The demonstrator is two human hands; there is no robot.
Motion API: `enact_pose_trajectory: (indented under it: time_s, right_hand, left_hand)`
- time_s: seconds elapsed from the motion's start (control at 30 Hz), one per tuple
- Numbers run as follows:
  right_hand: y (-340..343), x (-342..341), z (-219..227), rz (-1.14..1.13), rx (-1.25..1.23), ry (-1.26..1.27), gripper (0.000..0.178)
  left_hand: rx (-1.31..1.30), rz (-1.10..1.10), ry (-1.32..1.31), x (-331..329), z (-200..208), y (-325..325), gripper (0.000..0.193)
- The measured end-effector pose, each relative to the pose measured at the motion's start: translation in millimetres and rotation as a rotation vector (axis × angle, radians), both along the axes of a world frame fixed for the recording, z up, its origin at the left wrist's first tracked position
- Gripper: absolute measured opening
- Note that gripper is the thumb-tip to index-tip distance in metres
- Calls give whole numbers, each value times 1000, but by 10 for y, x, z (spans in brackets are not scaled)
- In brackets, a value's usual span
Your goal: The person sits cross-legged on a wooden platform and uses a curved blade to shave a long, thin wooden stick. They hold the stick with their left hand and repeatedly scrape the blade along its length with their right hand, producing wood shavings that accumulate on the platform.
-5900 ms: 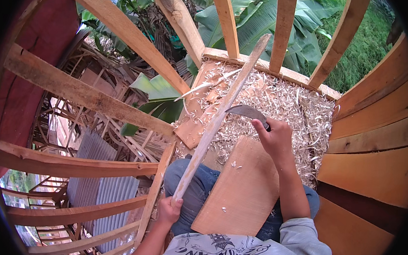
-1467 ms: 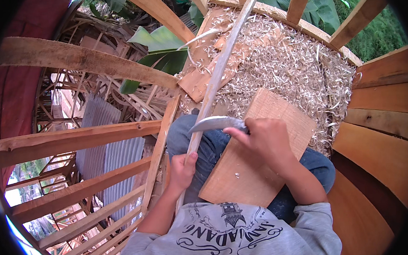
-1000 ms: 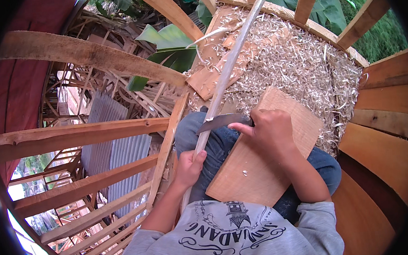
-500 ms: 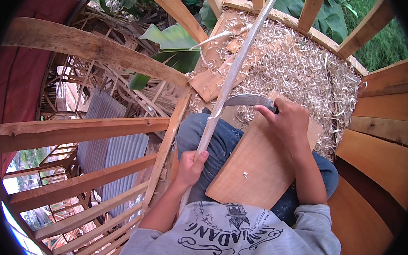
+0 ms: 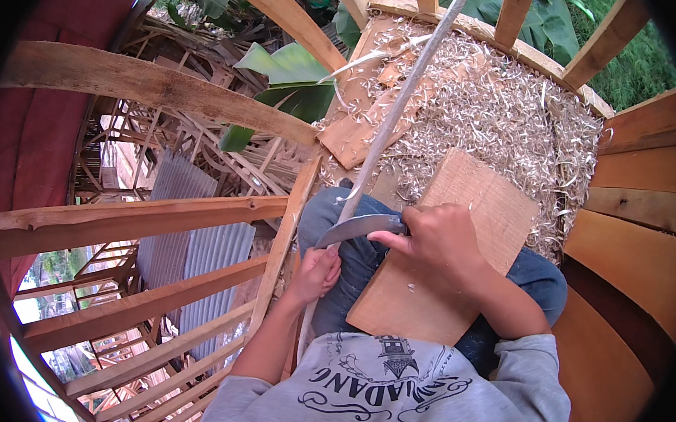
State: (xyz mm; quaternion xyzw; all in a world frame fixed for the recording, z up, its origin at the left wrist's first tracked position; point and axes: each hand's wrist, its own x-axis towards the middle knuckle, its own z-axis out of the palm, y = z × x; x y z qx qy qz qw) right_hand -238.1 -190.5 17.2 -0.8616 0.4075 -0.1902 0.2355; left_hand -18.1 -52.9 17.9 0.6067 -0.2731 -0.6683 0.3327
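Note:
My left hand is wrapped round a long pale wooden stick, which slants from my lap up past the far railing. In my right hand is a curved knife, its handle mostly hidden by the fingers. The blade lies across the stick just above my left hand, its tip close to that hand's knuckles. Beneath my right hand and forearm, a wide flat wooden board rests across my legs.
Curled wood shavings cover the floor ahead, around a loose plank. Wooden railing slats stand on my left, and curved orange-brown boards on my right. Corrugated sheets lie outside, below the railing.
My right hand has drawn the knife toward me along the stick, from well above my left hand to just beside it. The left hand keeps its grip.

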Motion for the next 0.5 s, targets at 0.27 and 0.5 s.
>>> enact_pose_trajectory:
  time_s: [0.27,0.5]
  right_hand:
    - [-214,-44,-79,-97,-147,-14,61]
    - [-390,-171,-47,-246,-149,31,59]
  left_hand:
    - [-57,-11,-90,-81,20,-5,51]
    - [-77,-30,-117,-83,29,-3,52]
